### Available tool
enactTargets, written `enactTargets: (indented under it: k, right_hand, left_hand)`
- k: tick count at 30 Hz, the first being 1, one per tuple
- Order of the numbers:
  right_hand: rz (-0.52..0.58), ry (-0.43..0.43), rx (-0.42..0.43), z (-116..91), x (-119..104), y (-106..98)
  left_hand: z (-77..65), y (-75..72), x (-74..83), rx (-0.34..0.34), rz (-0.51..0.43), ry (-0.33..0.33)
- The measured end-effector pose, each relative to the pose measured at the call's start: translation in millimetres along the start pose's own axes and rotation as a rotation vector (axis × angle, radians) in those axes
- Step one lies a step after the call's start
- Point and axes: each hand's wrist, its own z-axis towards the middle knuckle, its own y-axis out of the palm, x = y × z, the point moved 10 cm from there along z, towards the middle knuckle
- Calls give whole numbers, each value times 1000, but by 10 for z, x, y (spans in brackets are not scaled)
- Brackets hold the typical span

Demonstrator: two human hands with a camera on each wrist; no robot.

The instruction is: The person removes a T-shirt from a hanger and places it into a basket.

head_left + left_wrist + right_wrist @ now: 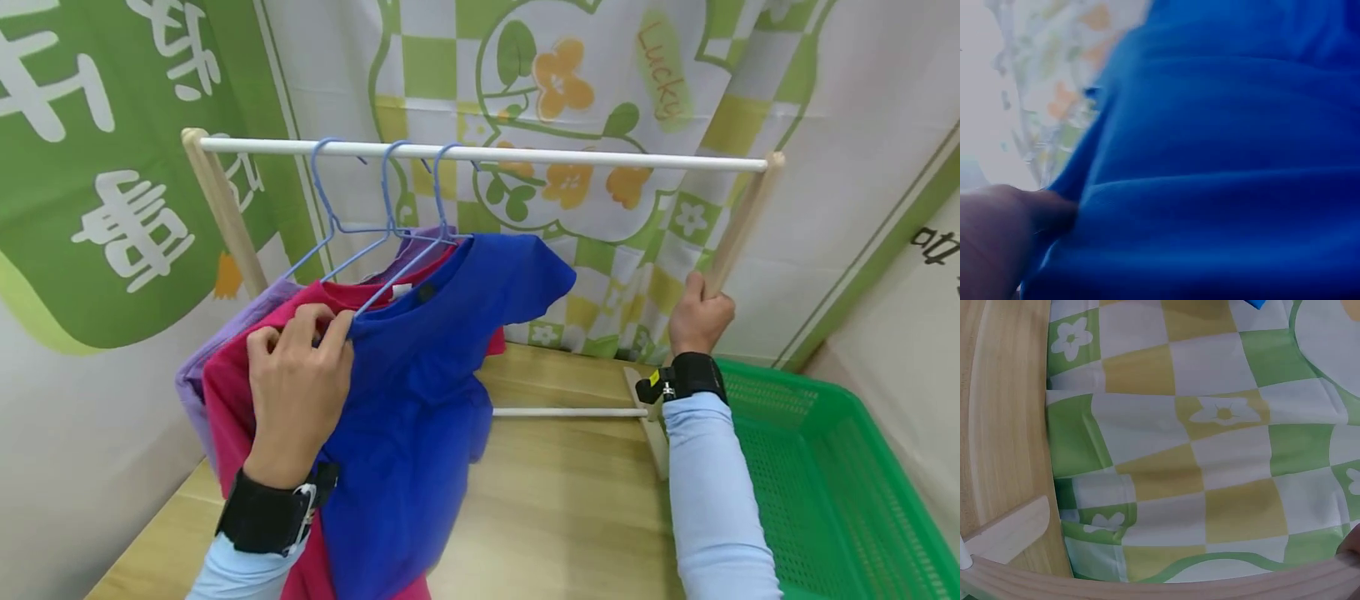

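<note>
My left hand (300, 383) pinches the near shoulder of a blue T-shirt (420, 392), close to the arm of its blue wire hanger (401, 275). The shirt's far sleeve sticks out to the right. In the left wrist view the thumb (1044, 209) presses into the blue cloth (1222, 137). Behind it hang a pink T-shirt (232, 383) and a purple garment (191, 387) on similar hangers. All three hooks sit over the white rail (585, 157) of a clothes rack. My right hand (697, 317) grips the rack's right wooden post (738, 229).
A green plastic basket (847, 408) stands to the right of the rack. The rack stands on a wooden table (562, 508), with a white lower bar (570, 412) near its surface. A patterned curtain (435, 67) hangs behind.
</note>
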Motion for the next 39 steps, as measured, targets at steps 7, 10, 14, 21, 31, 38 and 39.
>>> enactTargets:
  k: [7, 10, 14, 21, 31, 38, 39]
  right_hand:
    - [1, -38, -12, 59, -41, 12]
    - [2, -24, -16, 39, -41, -14]
    - [21, -11, -30, -74, -167, -57]
    - [75, -32, -47, -108, -300, -41]
    - [32, -3, -88, -50, 30, 198]
    - [12, -4, -166, -169, 27, 343]
    - [9, -7, -190, -173, 10, 368]
  left_hand:
    - [119, -6, 172, -56, -252, -97]
    - [211, -22, 239, -21, -337, -112]
    - [345, -133, 340, 23, -379, -101]
    - [403, -361, 537, 45, -462, -89]
    - [-240, 230, 613, -71, -465, -140]
    - [-545, 760, 689, -215, -429, -234]
    - [-562, 797, 700, -225, -430, -240]
